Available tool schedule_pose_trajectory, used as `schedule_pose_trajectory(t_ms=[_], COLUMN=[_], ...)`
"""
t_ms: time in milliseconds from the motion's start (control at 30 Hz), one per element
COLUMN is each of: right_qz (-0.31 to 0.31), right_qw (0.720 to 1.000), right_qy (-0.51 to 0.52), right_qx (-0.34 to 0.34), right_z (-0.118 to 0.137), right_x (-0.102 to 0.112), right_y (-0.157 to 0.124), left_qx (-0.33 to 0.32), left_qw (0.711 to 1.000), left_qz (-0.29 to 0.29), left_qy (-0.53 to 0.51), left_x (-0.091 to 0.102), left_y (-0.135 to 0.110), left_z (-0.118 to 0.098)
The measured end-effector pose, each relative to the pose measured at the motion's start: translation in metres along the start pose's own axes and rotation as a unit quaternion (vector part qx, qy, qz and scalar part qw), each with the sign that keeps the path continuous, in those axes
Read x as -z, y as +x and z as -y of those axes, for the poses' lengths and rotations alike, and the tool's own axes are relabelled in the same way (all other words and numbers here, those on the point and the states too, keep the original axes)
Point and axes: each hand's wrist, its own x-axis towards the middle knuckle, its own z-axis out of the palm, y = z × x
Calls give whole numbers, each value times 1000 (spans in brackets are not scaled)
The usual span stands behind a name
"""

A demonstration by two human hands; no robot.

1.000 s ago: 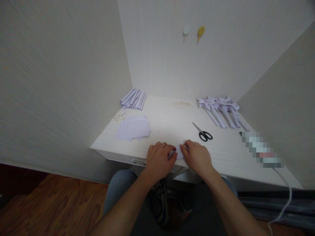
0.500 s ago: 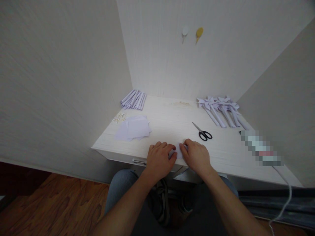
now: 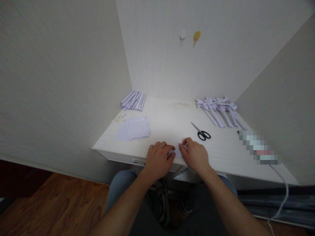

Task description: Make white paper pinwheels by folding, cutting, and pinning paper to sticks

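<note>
A small piece of pale paper (image 3: 178, 152) lies at the front edge of the white desk, between my two hands. My left hand (image 3: 160, 159) has its thumb and fingers curled onto the paper's left side. From the other side, my right hand (image 3: 195, 153) presses the paper with its fingertips bent down. Much of the sheet is hidden under the fingers, so its folds cannot be made out. Just beyond my right hand lie black-handled scissors (image 3: 201, 131). A loose stack of paper squares (image 3: 137, 128) sits left of my left hand.
Rolled paper tubes (image 3: 134, 100) are piled at the back left, near small pale bits (image 3: 119, 118). Paper pinwheel shapes on tubes (image 3: 219, 109) lie at the back right. A blurred-out object (image 3: 257, 147) with a white cord (image 3: 286, 193) is at the right. Walls enclose the desk (image 3: 167, 124).
Both hands stay on the paper with only slight finger movement; the left hand has shifted a little to the left. The camera view has moved slightly.
</note>
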Motion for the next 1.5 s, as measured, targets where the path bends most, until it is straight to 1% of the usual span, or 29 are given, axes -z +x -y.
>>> schedule_pose_trajectory(t_ms=[100, 267, 367, 433, 500, 533, 567, 667, 733, 800, 1100, 1267, 1500], right_qz=[-8, -27, -49, -88, -142, -163, -167, -135, -120, -112, -112, -123, -121], right_qw=[1000, 999, 997, 994, 986, 981, 978, 978, 981, 985, 989, 988, 990], right_qy=[15, 43, 55, 63, 85, 104, 121, 132, 117, 101, 58, 45, 29], right_qx=[0, 5, 15, 11, 10, 21, 40, 92, 93, 87, 80, 78, 68], right_z=[-2, -6, -5, -3, 2, 5, 9, 17, 19, 20, 12, 2, -12], right_x=[-2, -3, 1, 3, 4, 3, 1, -8, -14, -19, -21, -21, -18], right_y=[-1, -2, -5, -14, -29, -38, -48, -75, -87, -93, -97, -97, -97], left_qx=[-16, -68, -78, -76, -76, -78, -79, -82, -82, -84, -86, -87, -85], left_qw=[1000, 997, 996, 996, 996, 996, 996, 995, 995, 995, 995, 995, 995], left_qz=[5, 19, 26, 28, 30, 32, 34, 42, 46, 48, 42, 43, 47], left_qy=[-7, -34, -33, -33, -34, -34, -34, -34, -32, -31, -31, -32, -31], left_x=[2, 4, 5, 5, 6, 7, 7, 8, 8, 8, 6, 8, 8], left_y=[-1, -3, -2, -2, -1, -1, -1, 0, 1, 1, 0, 0, -2], left_z=[2, 5, 6, 5, 5, 5, 5, 7, 8, 9, 9, 9, 9])
